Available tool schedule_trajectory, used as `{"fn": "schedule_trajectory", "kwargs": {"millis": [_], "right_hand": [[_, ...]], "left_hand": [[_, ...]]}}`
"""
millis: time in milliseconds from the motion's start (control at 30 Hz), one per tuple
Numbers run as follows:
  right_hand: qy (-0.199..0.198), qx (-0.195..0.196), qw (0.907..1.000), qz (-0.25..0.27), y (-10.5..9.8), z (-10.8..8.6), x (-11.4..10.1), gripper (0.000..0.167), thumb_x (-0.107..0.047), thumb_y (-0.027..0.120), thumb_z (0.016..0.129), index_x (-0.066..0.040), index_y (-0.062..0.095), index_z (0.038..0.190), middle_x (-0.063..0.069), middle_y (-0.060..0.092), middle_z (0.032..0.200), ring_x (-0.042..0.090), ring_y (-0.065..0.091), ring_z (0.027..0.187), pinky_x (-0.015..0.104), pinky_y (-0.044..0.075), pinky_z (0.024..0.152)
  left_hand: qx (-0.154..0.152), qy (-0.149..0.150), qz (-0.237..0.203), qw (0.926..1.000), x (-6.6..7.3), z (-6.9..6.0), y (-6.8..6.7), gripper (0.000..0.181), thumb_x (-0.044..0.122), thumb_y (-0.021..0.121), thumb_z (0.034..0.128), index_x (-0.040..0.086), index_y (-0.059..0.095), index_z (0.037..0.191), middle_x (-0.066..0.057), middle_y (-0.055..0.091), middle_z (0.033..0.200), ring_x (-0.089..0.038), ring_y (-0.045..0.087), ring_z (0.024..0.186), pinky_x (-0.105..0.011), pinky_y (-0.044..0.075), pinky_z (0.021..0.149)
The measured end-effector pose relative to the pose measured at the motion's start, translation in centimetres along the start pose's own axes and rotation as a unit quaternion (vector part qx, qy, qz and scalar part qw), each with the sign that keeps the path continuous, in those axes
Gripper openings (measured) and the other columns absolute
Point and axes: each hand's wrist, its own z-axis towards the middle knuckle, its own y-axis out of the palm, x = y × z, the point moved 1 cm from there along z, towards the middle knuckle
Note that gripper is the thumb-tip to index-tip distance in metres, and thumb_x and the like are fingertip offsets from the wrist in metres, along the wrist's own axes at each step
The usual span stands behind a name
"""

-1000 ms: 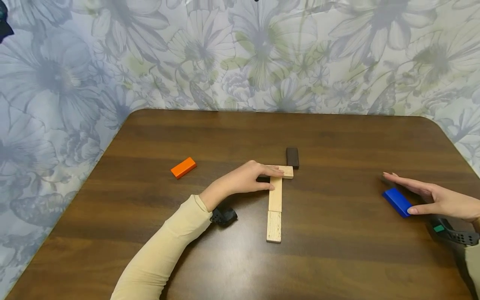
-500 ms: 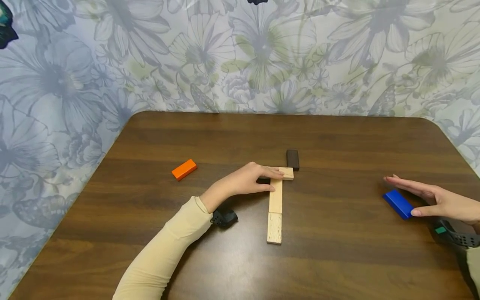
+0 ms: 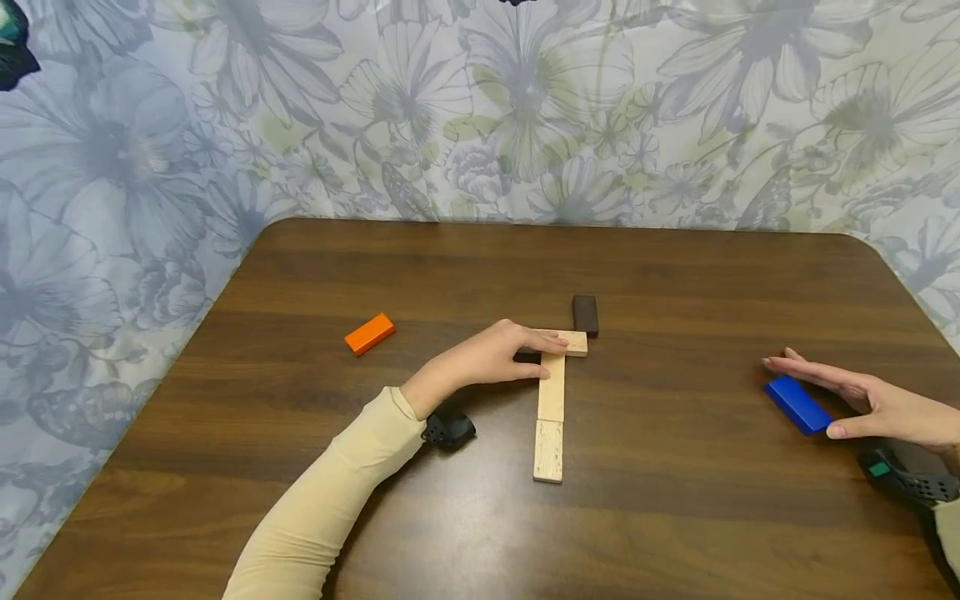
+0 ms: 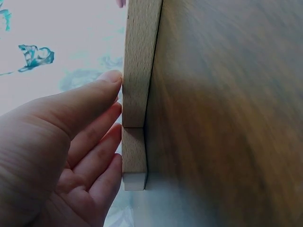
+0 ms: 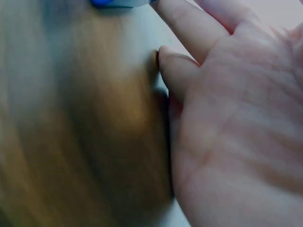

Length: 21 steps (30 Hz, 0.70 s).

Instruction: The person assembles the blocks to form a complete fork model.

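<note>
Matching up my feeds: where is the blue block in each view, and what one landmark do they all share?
Head: the blue block lies on the right side of the picture, beside the right hand.
Left wrist: not in this picture.
Right wrist: only a small part shows, at the top edge, left of centre, cut off by the frame.
Shared landmark: the brown tabletop, blurred in the right wrist view.

The right grip [image 3: 896, 408] has shifted slightly toward the near side of the bench [image 3: 675, 517]. A second ago its thumb [image 3: 851, 428] lay over the near right corner of the blue rectangular block [image 3: 798, 406]; it has since slid rightward to the edge there, uncovering more of that end. The index fingertip [image 3: 776, 364] has dropped closer to the block's far left end.
</note>
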Motion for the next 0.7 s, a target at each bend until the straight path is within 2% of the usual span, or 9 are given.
{"fn": "schedule_trajectory", "kwargs": {"millis": [67, 200, 267, 400, 567, 700], "right_hand": [[0.006, 0.002, 1.0000, -0.003, -0.10, -0.27, -0.12, 0.078, 0.020, 0.055, 0.080, 0.008, 0.015, 0.146, 0.010, 0.015, 0.154, 0.009, -0.006, 0.139, 0.010, 0.010, 0.098], [-0.014, -0.002, 0.9999, -0.002, -0.27, -0.67, -0.12, 0.077, 0.022, 0.055, 0.079, 0.011, 0.015, 0.144, 0.019, 0.014, 0.152, 0.011, -0.005, 0.139, 0.012, 0.009, 0.100], [-0.014, -0.006, 0.9999, -0.001, -0.22, -0.84, -0.05, 0.078, 0.023, 0.054, 0.078, 0.012, 0.014, 0.144, 0.018, 0.014, 0.152, 0.010, -0.005, 0.139, 0.011, 0.009, 0.100], [0.010, -0.006, 0.9998, -0.014, 0.12, -0.87, -0.04, 0.080, 0.019, 0.056, 0.080, 0.007, 0.013, 0.146, 0.008, 0.014, 0.154, 0.006, -0.005, 0.138, 0.009, 0.007, 0.098], [0.008, -0.001, 0.9992, -0.039, 0.46, -0.48, -0.16, 0.082, 0.018, 0.059, 0.079, 0.007, 0.014, 0.146, 0.012, 0.014, 0.154, 0.009, -0.006, 0.139, 0.009, 0.006, 0.098], [0.038, 0.009, 0.9975, -0.059, 0.47, -0.50, -0.37, 0.081, 0.015, 0.062, 0.080, 0.004, 0.018, 0.147, 0.008, 0.012, 0.155, 0.004, -0.006, 0.138, 0.007, 0.007, 0.096]], "left_hand": [[-0.001, 0.001, -0.002, 1.0000, 0.09, 0.13, 0.18, 0.039, 0.019, 0.066, 0.0893, 0.008, 0.061, 0.126, -0.004, 0.052, 0.132, -0.011, 0.041, 0.125, -0.019, 0.029, 0.100], [-0.003, 0.000, -0.002, 1.0000, 0.14, 0.24, 0.46, 0.039, 0.020, 0.066, 0.0894, 0.008, 0.060, 0.126, -0.002, 0.052, 0.132, -0.010, 0.041, 0.126, -0.019, 0.029, 0.100], [-0.004, 0.001, -0.001, 1.0000, 0.15, 0.19, 0.48, 0.039, 0.020, 0.066, 0.0893, 0.007, 0.060, 0.126, -0.003, 0.052, 0.132, -0.010, 0.040, 0.126, -0.019, 0.028, 0.101], [-0.002, -0.002, 0.005, 1.0000, 0.06, -0.05, 0.24, 0.039, 0.020, 0.067, 0.0887, 0.007, 0.061, 0.125, -0.002, 0.053, 0.131, -0.011, 0.041, 0.126, -0.020, 0.027, 0.101], [0.000, 0.000, 0.004, 1.0000, -0.05, -0.17, -0.09, 0.039, 0.020, 0.067, 0.0885, 0.007, 0.062, 0.125, -0.002, 0.054, 0.131, -0.011, 0.042, 0.125, -0.020, 0.027, 0.101], [-0.001, 0.008, 0.004, 1.0000, -0.11, 0.01, -0.17, 0.038, 0.019, 0.067, 0.0888, 0.006, 0.062, 0.125, -0.004, 0.054, 0.131, -0.012, 0.042, 0.125, -0.019, 0.028, 0.101]]}}
